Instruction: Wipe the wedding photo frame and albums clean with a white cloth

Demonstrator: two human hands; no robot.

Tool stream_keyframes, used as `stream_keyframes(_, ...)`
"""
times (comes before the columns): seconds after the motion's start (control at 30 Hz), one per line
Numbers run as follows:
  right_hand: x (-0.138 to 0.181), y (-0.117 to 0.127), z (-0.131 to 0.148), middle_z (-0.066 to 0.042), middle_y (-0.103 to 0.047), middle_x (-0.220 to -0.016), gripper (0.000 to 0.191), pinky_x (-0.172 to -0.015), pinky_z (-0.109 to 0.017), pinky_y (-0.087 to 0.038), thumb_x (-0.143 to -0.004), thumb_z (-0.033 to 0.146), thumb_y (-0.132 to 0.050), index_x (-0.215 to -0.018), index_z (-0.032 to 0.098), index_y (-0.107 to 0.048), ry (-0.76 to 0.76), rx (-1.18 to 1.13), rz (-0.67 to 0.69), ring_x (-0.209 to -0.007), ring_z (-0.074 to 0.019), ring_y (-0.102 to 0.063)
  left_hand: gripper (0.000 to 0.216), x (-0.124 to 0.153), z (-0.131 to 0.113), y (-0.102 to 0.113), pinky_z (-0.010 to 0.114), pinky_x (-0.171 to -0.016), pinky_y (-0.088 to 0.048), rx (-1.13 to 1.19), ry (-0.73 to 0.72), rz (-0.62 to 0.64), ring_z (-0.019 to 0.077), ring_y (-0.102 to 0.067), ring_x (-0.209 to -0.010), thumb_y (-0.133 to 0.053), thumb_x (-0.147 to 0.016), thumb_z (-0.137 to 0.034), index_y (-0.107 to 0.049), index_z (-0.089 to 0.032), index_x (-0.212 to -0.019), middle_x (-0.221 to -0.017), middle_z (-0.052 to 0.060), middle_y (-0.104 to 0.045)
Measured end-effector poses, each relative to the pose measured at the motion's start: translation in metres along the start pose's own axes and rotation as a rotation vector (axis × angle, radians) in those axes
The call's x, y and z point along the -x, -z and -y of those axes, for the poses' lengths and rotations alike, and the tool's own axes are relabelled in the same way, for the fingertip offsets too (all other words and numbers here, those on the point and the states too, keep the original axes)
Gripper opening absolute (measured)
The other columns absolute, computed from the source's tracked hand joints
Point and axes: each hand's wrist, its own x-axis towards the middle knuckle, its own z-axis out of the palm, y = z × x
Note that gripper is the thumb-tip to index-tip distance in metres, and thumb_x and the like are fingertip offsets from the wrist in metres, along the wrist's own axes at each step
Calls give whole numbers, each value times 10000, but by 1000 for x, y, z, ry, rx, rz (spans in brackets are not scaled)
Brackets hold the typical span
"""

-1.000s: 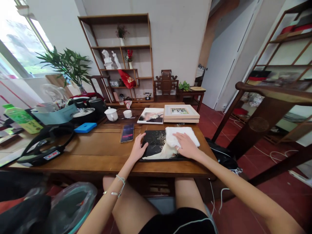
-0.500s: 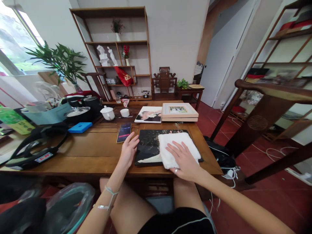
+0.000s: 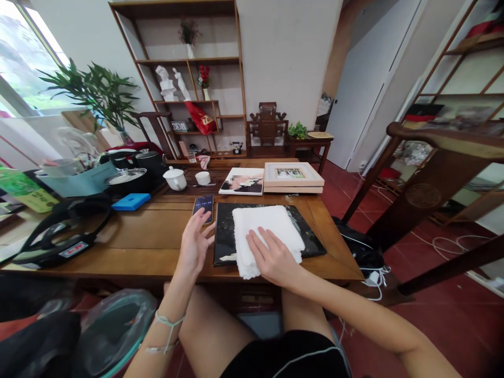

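A folded white towel [image 3: 271, 223] lies over much of a dark picture panel [image 3: 311, 239], hiding most of the image printed on it. My right hand [image 3: 275, 257] presses on the towel's near part with its fingers stretched forward, working it against the panel; the thumb is hidden. Off the panel's left edge hovers my left hand [image 3: 196, 244], open, fingers loosely spread and holding nothing. Whether its fingertips touch the edge I cannot tell. Just beyond them lies a phone [image 3: 205, 206] with a lit timer screen, partly covered by the fingers.
Behind the panel lie a picture print [image 3: 242, 181] and stacked light wooden frames [image 3: 293, 178]. A lidded white teapot [image 3: 175, 179], a white cup [image 3: 203, 178] and a blue box [image 3: 131, 201] stand leftward. A black headset [image 3: 66, 231] sits far left, a lined bin [image 3: 114, 331] below.
My right hand and the towel have slid left across the panel, uncovering its right side. My left hand has drawn slightly left, toward the phone.
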Motion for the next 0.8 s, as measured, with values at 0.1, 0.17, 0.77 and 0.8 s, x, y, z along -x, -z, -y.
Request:
stream_keyframes(0.1, -2, 12, -14, -176, -492, -1366, 504, -1050, -498, -383, -899, 178, -354, -1387, 61, -395, -2, -80, -88, -1320, -310, -372, 436, -6, 22, 3, 350, -843, -528, 49, -35, 89, 217, -615, -1066, -488, -859, -455, -523, -241, -1237, -1283, 65, -579)
stream_keyframes(0.17, -3, 20, -25, -174, -508, -1351, 524, -1047, -481, -398, -887, 289, -410, -1365, 74, -429, -50, -159, -171, -1299, -294, -409, 423, -9, 47, -4, 390, -875, -524, 12, 26, 176, 238, -615, -1077, -460, -876, -464, -547, -223, -1212, -1221, 66, -627)
stream_keyframes(0.77, -31, 46, -56, -132, -598, -1219, 637, -911, -432, -528, -745, 352, -704, -1291, 128, -464, -1057, -1074, -1226, -1075, -246, -610, 310, 34, 66, -86, 340, -985, -499, 182, 62, -61, 238, -548, -1208, -614, -852, -347, -557, -214, -1126, -1280, 66, -605)
stream_keyframes(0.8, -24, 41, -58, -128, -598, -1228, 647, -911, -439, -527, -742, 358, -704, -1299, 134, -462, -1058, -1126, -1197, -1083, -250, -607, 302, 35, 62, -83, 345, -969, -511, 152, 76, -101, 243, -564, -1190, -601, -861, -351, -558, -211, -1124, -1274, 70, -609)
